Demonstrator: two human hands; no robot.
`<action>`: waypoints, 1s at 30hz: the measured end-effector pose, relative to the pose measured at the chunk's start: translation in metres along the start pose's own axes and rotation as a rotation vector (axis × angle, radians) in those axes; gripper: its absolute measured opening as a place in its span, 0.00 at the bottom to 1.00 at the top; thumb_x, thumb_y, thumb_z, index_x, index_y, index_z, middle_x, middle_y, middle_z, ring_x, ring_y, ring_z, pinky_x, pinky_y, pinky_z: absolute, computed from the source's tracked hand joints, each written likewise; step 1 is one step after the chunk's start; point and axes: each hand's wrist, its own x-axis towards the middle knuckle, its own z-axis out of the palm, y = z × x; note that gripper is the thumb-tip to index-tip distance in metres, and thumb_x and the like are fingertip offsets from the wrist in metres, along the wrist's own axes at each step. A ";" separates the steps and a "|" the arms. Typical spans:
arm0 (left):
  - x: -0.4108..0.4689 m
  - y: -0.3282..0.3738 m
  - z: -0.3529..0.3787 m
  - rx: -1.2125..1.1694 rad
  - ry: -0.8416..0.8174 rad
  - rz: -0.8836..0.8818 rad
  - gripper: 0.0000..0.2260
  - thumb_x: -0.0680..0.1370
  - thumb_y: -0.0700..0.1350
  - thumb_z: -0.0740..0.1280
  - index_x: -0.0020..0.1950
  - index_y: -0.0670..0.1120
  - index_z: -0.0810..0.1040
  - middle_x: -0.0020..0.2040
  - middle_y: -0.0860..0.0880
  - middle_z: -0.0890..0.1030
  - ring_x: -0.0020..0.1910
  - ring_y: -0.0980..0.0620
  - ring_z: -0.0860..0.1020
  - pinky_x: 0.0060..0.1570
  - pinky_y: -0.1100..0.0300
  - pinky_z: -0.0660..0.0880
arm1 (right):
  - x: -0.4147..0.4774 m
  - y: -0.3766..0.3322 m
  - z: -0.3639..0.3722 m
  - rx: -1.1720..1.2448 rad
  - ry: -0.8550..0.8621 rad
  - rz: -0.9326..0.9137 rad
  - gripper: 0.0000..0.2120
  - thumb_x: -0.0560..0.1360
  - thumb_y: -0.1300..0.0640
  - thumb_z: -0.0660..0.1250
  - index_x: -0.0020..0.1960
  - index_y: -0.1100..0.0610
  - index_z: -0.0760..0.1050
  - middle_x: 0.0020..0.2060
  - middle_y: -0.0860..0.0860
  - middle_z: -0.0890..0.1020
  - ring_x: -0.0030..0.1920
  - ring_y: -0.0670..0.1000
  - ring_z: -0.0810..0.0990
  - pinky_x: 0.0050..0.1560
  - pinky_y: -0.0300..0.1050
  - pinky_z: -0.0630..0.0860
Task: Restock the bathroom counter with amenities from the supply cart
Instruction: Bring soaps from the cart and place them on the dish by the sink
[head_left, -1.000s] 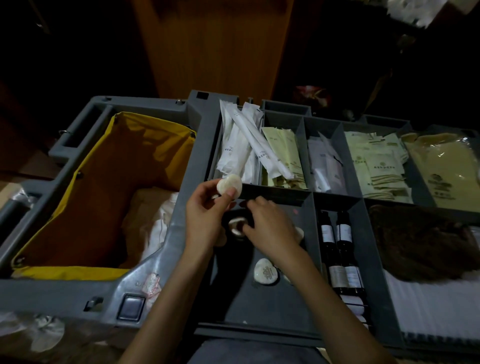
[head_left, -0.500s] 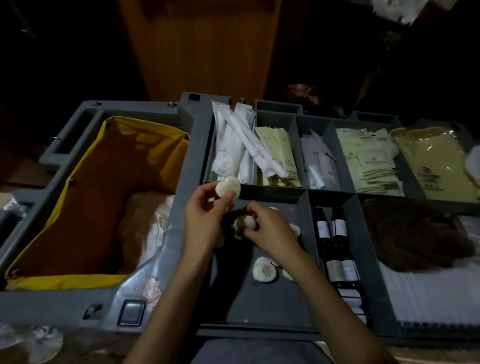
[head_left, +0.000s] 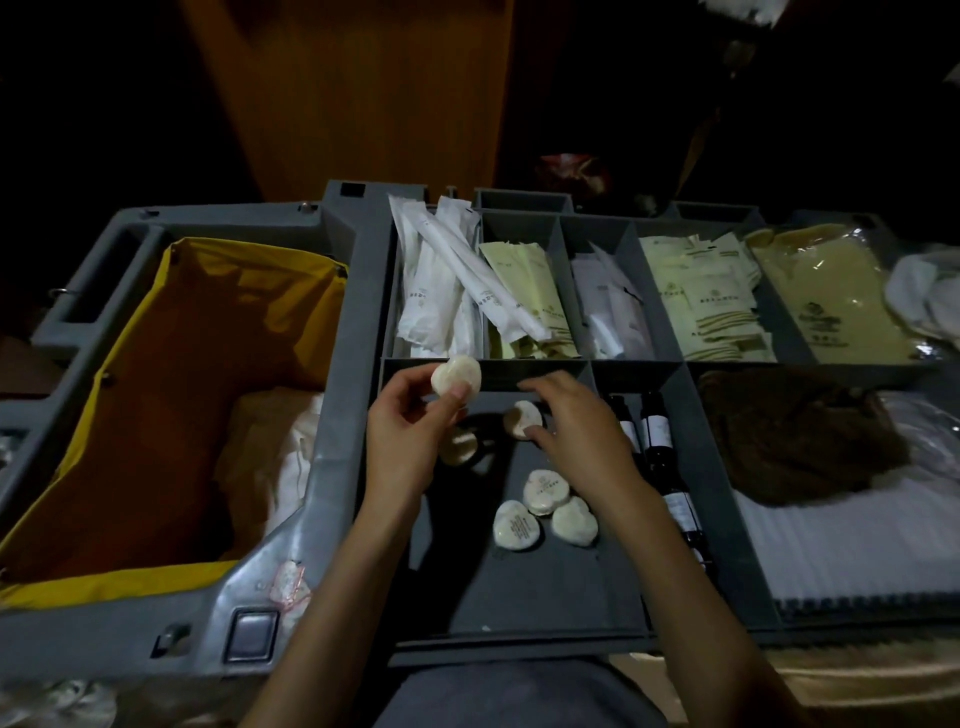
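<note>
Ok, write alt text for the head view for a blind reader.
Over a grey supply cart, the left hand holds a round white soap while the right hand pinches a second soap over a compartment of loose soaps. Packets fill the far bins; a yellow bag hangs left.

We count wrapped soap (head_left: 545, 491) x6, taking the soap compartment (head_left: 545, 597) as reference: 3 loose on its floor, 1 partly under our left hand (head_left: 410, 441), 1 pinched in that hand over its far wall, 1 in our right hand (head_left: 576, 431). Right of it: dark bottles (head_left: 655, 426), 2 necks clear, the rest too hidden to count. Left: 1 yellow laundry bag (head_left: 208, 364). Beyond: 5 packet bins (head_left: 597, 234), with stacks we can't count.
</note>
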 end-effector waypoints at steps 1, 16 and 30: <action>0.000 -0.001 0.000 0.010 -0.010 -0.001 0.10 0.74 0.38 0.71 0.54 0.41 0.79 0.48 0.44 0.83 0.46 0.52 0.82 0.43 0.64 0.78 | 0.001 0.000 -0.001 -0.040 -0.011 0.010 0.25 0.74 0.61 0.70 0.70 0.55 0.70 0.63 0.53 0.74 0.63 0.54 0.73 0.60 0.43 0.68; 0.004 -0.020 -0.005 0.106 -0.020 -0.134 0.07 0.73 0.37 0.72 0.46 0.48 0.80 0.41 0.51 0.83 0.44 0.52 0.81 0.40 0.63 0.77 | -0.005 -0.010 0.007 -0.100 -0.078 0.094 0.11 0.74 0.53 0.70 0.55 0.52 0.78 0.55 0.50 0.74 0.54 0.53 0.77 0.45 0.46 0.71; -0.131 0.001 0.123 0.163 -0.500 -0.188 0.07 0.74 0.40 0.70 0.52 0.44 0.80 0.44 0.48 0.85 0.42 0.55 0.83 0.38 0.67 0.76 | -0.179 0.063 -0.089 1.053 0.414 0.454 0.08 0.70 0.57 0.73 0.47 0.49 0.81 0.41 0.44 0.85 0.44 0.42 0.82 0.39 0.34 0.77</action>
